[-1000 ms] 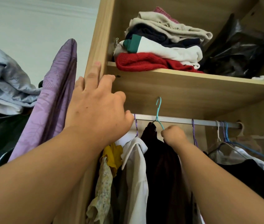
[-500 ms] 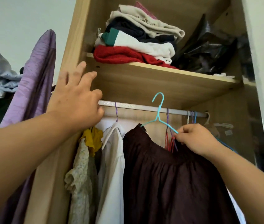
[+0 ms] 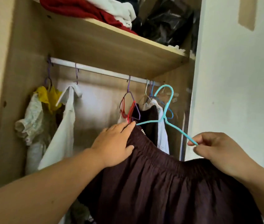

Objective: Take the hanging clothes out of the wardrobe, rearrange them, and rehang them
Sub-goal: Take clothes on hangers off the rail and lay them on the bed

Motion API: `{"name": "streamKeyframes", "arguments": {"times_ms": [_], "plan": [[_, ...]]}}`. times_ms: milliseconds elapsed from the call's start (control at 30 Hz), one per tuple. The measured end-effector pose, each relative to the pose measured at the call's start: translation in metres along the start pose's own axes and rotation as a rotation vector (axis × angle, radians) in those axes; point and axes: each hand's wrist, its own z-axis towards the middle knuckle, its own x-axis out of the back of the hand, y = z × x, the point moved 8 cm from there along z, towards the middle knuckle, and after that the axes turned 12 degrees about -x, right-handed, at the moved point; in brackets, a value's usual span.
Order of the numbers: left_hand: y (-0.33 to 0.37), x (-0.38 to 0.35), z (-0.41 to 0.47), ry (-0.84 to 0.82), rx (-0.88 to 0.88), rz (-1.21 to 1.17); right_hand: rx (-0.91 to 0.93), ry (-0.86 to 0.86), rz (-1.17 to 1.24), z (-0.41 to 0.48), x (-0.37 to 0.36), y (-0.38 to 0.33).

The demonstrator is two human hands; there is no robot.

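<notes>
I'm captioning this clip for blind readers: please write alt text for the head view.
A person holds a dark skirt on a teal hanger before a wardrobe, the right hand pinching the hanger's arm and the left hand flat on the waistband. On the rail hang other clothes; folded clothes sit on the shelf above.

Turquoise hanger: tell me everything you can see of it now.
The turquoise hanger is thin, plastic or coated wire by its look. It is off the rail, hook upward and free, tilted down to the right. The right hand pinches its right arm tip; its left arm meets the waistband of the dark maroon skirt beside the left hand, resting on it.
</notes>
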Motion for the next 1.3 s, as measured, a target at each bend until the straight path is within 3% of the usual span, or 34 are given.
{"name": "streamKeyframes", "arguments": {"times_ms": [167, 367, 633, 900, 1067, 1300], "plan": [[0.046, -0.059, 0.002, 0.002, 0.078, -0.243, -0.120, -0.020, -0.060, -0.059, 0.027, 0.055], [0.122, -0.100, 0.014, -0.069, -0.197, -0.532, -0.360, 0.013, -0.174, -0.127, 0.059, 0.111], [0.196, -0.160, -0.004, -0.197, -0.380, -0.714, -0.632, 0.172, -0.327, -0.220, 0.054, 0.149], [0.245, -0.176, -0.069, -0.306, -0.657, -0.852, -0.900, 0.437, -0.385, -0.354, -0.004, 0.133], [0.293, -0.165, -0.128, -0.308, -0.804, -0.924, -1.074, 0.726, -0.515, -0.458, -0.046, 0.100], [0.385, -0.129, -0.244, -0.377, -1.117, -1.026, -1.482, 0.850, -0.531, -0.604, -0.097, 0.038]]}}
